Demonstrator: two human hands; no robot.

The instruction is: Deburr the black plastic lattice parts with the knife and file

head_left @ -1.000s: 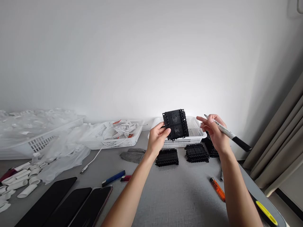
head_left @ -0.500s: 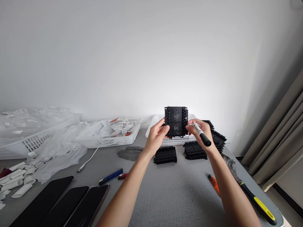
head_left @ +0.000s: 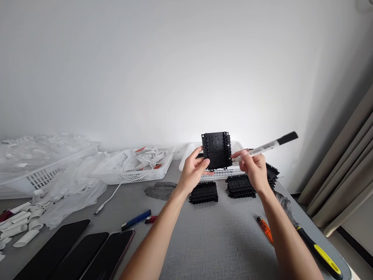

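Observation:
My left hand (head_left: 192, 171) is closed on the lower left edge of a square black plastic part (head_left: 217, 149), holding it upright in front of a white basket (head_left: 215, 173). My right hand (head_left: 254, 167) grips a white marker with a black cap (head_left: 266, 146). The marker's tip end rests at the part's right edge and its capped end points up to the right. Two stacks of similar black parts (head_left: 204, 192) (head_left: 240, 186) lie on the grey table below my hands.
More black parts (head_left: 271, 170) are piled at the right. An orange lighter (head_left: 264, 228) and a yellow-handled tool (head_left: 320, 251) lie near the table's right edge. A blue pen (head_left: 136, 219), three dark phones (head_left: 84, 254), white tubes (head_left: 21, 229) and baskets with cables (head_left: 140, 165) fill the left.
My right hand first came in to the part's right edge. It then swung the marker so its black end, which pointed down to the right, now points up to the right.

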